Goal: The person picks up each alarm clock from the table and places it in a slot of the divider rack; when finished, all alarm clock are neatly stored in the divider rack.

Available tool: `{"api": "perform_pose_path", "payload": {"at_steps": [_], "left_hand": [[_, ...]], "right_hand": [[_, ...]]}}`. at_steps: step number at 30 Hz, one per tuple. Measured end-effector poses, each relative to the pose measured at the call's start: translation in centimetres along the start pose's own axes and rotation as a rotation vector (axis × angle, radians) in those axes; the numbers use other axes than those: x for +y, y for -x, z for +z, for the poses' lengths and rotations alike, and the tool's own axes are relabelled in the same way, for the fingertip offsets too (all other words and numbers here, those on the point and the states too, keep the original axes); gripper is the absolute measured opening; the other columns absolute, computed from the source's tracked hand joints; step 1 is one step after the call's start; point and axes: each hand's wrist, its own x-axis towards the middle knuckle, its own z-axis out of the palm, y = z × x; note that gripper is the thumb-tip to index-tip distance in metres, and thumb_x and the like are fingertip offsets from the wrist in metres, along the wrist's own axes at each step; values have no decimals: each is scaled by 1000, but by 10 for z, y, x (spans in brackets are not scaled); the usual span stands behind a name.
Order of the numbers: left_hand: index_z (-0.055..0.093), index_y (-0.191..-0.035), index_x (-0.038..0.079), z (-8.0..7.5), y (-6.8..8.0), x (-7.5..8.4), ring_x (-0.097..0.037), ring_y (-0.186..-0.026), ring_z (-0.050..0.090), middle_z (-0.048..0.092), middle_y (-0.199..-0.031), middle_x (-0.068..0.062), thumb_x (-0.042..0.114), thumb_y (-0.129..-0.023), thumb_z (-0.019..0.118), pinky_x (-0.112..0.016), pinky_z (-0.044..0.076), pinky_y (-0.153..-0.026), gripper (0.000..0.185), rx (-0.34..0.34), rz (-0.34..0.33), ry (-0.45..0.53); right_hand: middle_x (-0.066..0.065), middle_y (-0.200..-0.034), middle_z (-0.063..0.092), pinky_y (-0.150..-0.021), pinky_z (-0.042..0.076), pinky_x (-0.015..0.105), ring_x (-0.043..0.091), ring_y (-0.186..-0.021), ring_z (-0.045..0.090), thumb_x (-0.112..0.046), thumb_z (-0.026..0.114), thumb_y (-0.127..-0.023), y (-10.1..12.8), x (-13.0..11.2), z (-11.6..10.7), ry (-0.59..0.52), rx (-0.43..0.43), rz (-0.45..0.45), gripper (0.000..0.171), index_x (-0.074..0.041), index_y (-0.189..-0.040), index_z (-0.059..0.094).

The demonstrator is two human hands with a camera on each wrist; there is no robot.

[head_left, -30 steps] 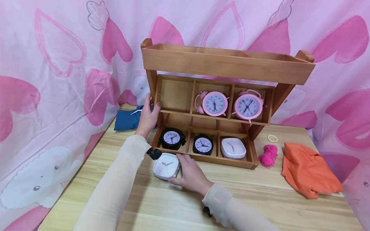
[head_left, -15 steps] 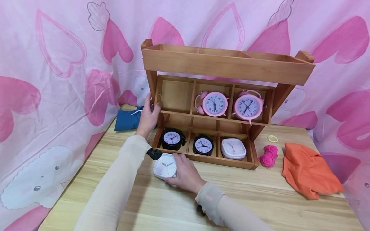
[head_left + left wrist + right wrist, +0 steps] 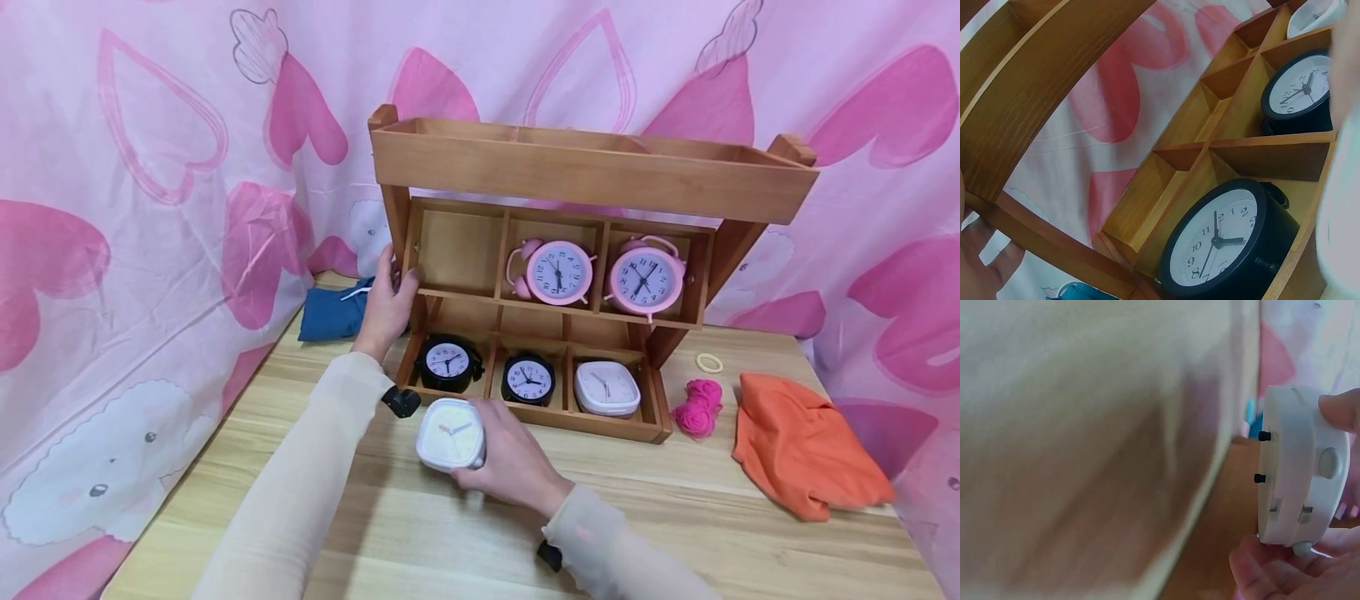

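My right hand (image 3: 517, 462) grips a white square alarm clock (image 3: 450, 435) by its sides, in front of the wooden shelf rack (image 3: 592, 171). In the right wrist view the alarm clock (image 3: 1300, 469) is between thumb and fingers, its back showing two black knobs and standing off the table. My left hand (image 3: 386, 304) holds the rack's left side, thumb in front. The bottom tier carries two black clocks, one at left (image 3: 446, 362) and one in the middle (image 3: 528, 379), plus a white clock (image 3: 607, 387) at right. Two pink twin-bell clocks, one central (image 3: 559, 272) and one right (image 3: 645, 279), occupy the middle tier.
The middle tier's left compartment (image 3: 459, 250) is bare. A blue cloth (image 3: 330, 314) lies left of the rack. To its right are a pale ring (image 3: 708, 362), a pink yarn bundle (image 3: 698, 408) and an orange cloth (image 3: 810, 446). Heart-patterned curtains surround the wooden table (image 3: 420, 533).
My right hand first closed further round the white alarm clock, then lifted it and brought it slightly right and nearer to me. The left hand stays on the rack.
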Motion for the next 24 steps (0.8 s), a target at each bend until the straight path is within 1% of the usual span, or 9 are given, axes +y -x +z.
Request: {"api": "perform_pose_path", "payload": {"at_steps": [3, 7, 12, 16, 22, 24], "left_hand": [[13, -157, 33, 1, -1, -1, -28, -148, 31, 25, -163, -6, 36, -104, 45, -52, 35, -114, 62, 7, 11, -6], [13, -157, 31, 1, -1, -1, -28, -148, 31, 26, -163, -7, 35, -104, 44, -50, 34, -116, 62, 16, 20, -12], [13, -157, 32, 1, -1, 0, -27, -148, 31, 26, -163, -7, 35, -104, 43, -49, 34, -116, 62, 18, 14, -11], [12, -158, 33, 1, -1, 1, -27, -148, 30, 25, -163, -6, 36, -104, 44, -50, 34, -115, 62, 15, 0, -21], [11, -158, 33, 0, 1, 2, -29, -148, 30, 24, -164, -6, 37, -104, 44, -52, 36, -114, 63, 6, -20, -30], [11, -158, 30, -1, 3, 8, -31, -149, 29, 23, -164, -9, 33, -104, 44, -53, 34, -115, 64, -8, -25, -14]], "right_hand": [[6, -133, 54, -100, 51, 40, 18, -113, 56, -41, 88, -62, 6, 2, -17, -7, 38, 20, 99, -8, -145, 44], [6, -133, 54, -101, 50, 41, 20, -115, 57, -42, 89, -61, 9, 3, -40, 14, 108, 37, 101, -8, -144, 44], [8, -135, 53, -99, 52, 43, 22, -117, 56, -43, 88, -63, 3, -1, -69, 34, 203, 0, 100, -8, -145, 43], [11, -138, 50, -98, 52, 45, 23, -119, 55, -44, 87, -65, -11, -12, -91, 49, 256, -32, 100, -8, -146, 41], [10, -139, 49, -98, 52, 45, 22, -118, 53, -44, 85, -68, -44, -27, -113, 71, 319, -88, 97, -9, -146, 40], [11, -139, 49, -98, 52, 45, 23, -118, 53, -43, 84, -69, -56, -32, -118, 80, 336, -104, 95, -8, -146, 40]]}}
